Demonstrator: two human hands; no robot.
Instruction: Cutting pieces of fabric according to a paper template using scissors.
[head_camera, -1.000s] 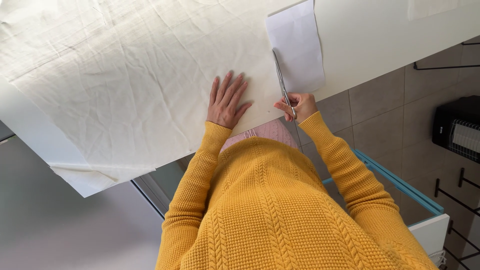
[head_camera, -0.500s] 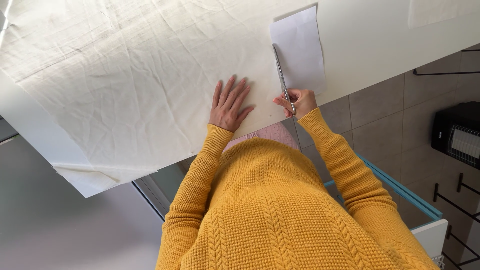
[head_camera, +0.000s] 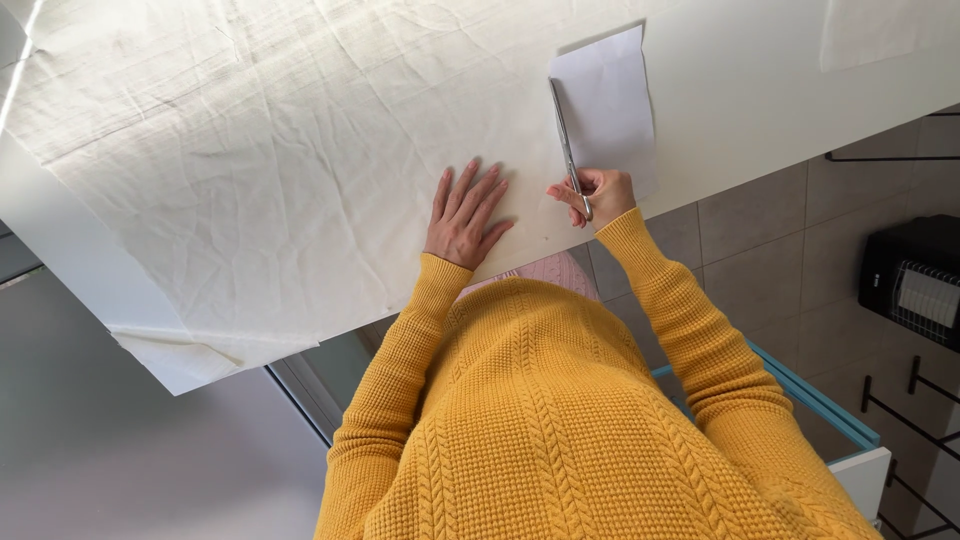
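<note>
Your left hand (head_camera: 463, 215) lies flat and open, fingers spread, on the large, creased sheet of off-white fabric (head_camera: 260, 160) that covers most of the white desk (head_camera: 760, 110). It presses the cloth down near the desk's near edge, just beside the line of the cut.

Your right hand (head_camera: 597, 195) is closed around the handles of a pair of slim silver metal scissors (head_camera: 568, 140). The blades point away from you, toward the far edge of the desk, and run along the left edge of a white rectangular piece (head_camera: 607, 100); whether it is cloth or paper you cannot tell from here. Its left edge follows the blades closely.

As for progress, the cut looks well under way: it appears to start at the near edge of the desk and to have travelled roughly as far as the blade tips, close to the far end of the rectangular piece. Whether that piece is fully free of the main sheet is not clear, since the blades hide the seam. The great expanse of fabric toward the left and far corners shows no cuts at all, and its lower left corner hangs folded over the desk's edge. A second pale patch (head_camera: 865, 30) sits near the far right corner of the desk, well apart from your hands.
</note>
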